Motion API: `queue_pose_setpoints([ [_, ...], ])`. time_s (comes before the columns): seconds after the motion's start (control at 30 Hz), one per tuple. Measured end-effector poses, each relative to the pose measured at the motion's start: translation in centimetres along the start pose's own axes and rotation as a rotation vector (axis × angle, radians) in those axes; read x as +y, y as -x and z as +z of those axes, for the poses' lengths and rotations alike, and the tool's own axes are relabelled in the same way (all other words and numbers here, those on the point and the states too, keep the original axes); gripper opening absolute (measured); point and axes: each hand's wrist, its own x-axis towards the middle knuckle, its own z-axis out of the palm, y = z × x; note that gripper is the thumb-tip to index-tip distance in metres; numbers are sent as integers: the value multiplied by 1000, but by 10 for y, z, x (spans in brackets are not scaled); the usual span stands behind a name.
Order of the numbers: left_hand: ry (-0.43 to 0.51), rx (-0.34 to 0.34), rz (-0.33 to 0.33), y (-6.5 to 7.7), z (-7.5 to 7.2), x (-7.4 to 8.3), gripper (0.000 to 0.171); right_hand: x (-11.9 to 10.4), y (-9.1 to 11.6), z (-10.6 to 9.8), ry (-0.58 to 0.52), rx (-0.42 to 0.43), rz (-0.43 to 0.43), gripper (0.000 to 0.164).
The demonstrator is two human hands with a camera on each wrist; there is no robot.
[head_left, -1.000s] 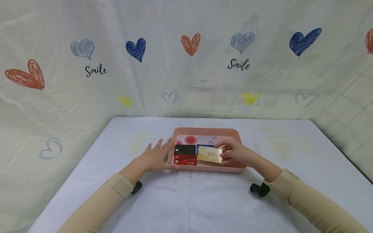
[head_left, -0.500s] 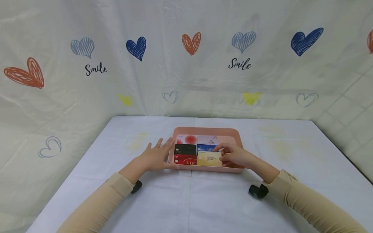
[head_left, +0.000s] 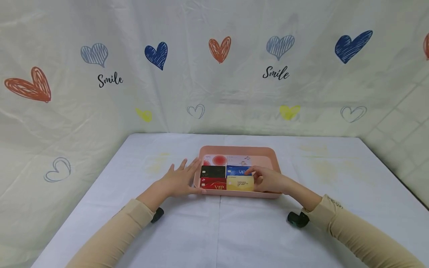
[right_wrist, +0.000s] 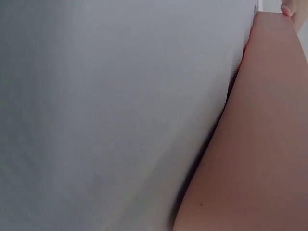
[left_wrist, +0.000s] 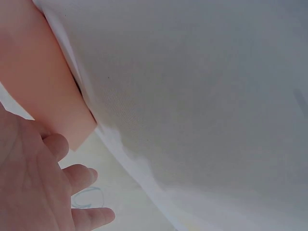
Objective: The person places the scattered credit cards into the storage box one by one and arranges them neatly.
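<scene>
A pink tray [head_left: 264, 152] holds several cards. A black VIP card [head_left: 213, 171] lies above a red VIP card [head_left: 213, 183] on the left. Beside them a blue VIP card [head_left: 236, 170] is above a gold card [head_left: 240, 183]. My right hand [head_left: 270, 179] is at the right edges of the blue and gold cards, its index fingertip on the blue card's end. Whether the other fingers press the gold card is hidden. With fingers spread, my left hand [head_left: 179, 182] rests against the tray's left side; its fingers also show in the left wrist view.
Two pale printed cards [head_left: 219, 160] lie along the tray's back. A white cloth [head_left: 187, 230] covers the table [head_left: 335, 167]. Behind it hangs a pale curtain with hearts. A dark wrist camera [head_left: 298, 219] sits under the right sleeve.
My right hand has lowered the gold card from a tilted position over the blue one to flat in the tray's front row. The left hand stays put.
</scene>
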Motion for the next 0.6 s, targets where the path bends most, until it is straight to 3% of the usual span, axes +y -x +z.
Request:
queue_pose_setpoints([
  [0.6, 6, 3, 2, 1, 1, 0, 113, 1, 1, -7, 160, -48, -131, 42],
])
